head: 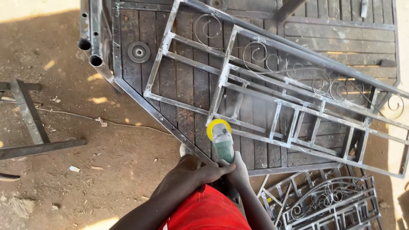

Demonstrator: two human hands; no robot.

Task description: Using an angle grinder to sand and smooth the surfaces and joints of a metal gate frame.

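Seen from above, both hands meet at the lower centre of the frame, closed around the body of a green angle grinder (223, 145). The left hand (211, 171) comes in from the lower left, its fingers curled tight over the rear of the tool. The right hand (239, 172) sits just beside it on the right, also wrapped shut on the grip, the two hands touching. The person wears something red, visible at the bottom edge.

The grinder's long axis runs nearly straight up the frame, tilted slightly left, with its head pointing away from the person. At the head is a yellow disc (218, 127), which meets the lower rail of a grey metal frame (272, 106).

That frame is a long ladder-like grille of square bars with curled scroll decorations along its upper right side. It lies slanted from the upper centre down to the right edge, resting on a dark metal door panel (187, 85) with ribbed slats that fills the upper middle of the frame.

A round grinding disc (139, 52) lies flat on the panel at upper left. Round pipes (96, 59) jut out at the upper left. Another scrolled grille (328, 200) lies on the ground at lower right. Sandy dirt ground (85, 170) covers the left side, crossed by a thin cable (123, 124).
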